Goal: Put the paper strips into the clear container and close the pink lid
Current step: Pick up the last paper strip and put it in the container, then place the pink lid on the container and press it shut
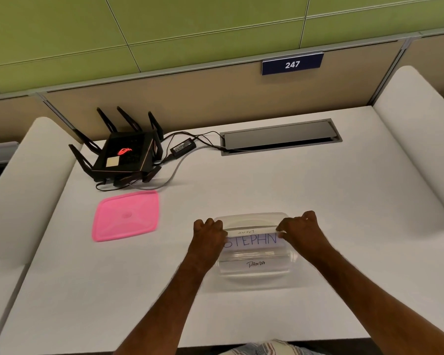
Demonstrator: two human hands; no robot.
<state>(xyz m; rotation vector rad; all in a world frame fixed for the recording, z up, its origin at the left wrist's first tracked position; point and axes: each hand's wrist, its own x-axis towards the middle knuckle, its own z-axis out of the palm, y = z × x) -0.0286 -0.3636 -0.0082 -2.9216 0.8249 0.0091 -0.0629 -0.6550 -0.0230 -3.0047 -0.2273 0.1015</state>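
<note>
The clear container stands open on the white table in front of me. Over its opening I hold a white paper strip with large blue letters, stretched between both hands. My left hand pinches the strip's left end and my right hand pinches its right end. A second strip with small writing shows just behind it, and another lies inside the container. The pink lid lies flat on the table to the left, apart from the container.
A black router with upright antennas, its power brick and cables sit at the back left. A grey cable hatch is set into the table at the back. White dividers rise on both sides.
</note>
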